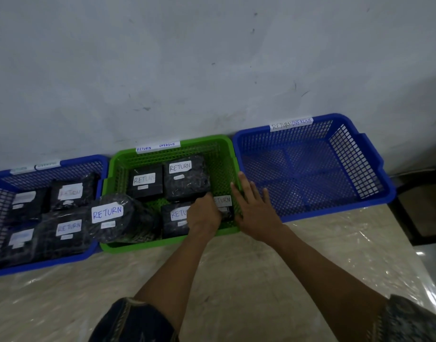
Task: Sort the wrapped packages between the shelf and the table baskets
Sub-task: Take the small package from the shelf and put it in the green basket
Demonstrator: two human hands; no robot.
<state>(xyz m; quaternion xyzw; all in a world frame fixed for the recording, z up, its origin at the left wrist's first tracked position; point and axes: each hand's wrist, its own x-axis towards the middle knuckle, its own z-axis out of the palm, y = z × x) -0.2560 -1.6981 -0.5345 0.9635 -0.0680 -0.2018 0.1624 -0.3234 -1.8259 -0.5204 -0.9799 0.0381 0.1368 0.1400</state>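
Dark patterned sleeves [133,319] sat at the bottom edge, both cut off by the frame. Bare forearms reached from them over a table [236,280] covered in clear plastic sheet.

At the near right of the green basket [167,244], the left hand [204,214] was pressed down among the black wrapped packages. Its fingers bent out of sight, so whether it gripped anything could not be told. Under its wrist lay a package [173,224] whose RETURN label the hand half covered. Just right of its knuckles, another package [223,202] showed only "TURN".

The right hand [256,208] lay flat with straight fingers along that basket's right wall, holding nothing.

Left of the left hand, a rounded package [118,218] marked RETURN leaned over the basket's left rim. Beyond the fingers sat two more RETURN packages [145,182], side by side.

Farther left, a blue basket [64,261], cut off at the edge, held four packages [64,230] whose labels were blurred. Right of the right hand stood a second blue basket [335,210].

Paper strips [157,146] on the far rims read RETURN OVERDUE; the leftmost strip was illegible. A scuffed grey wall [212,58] rose behind.
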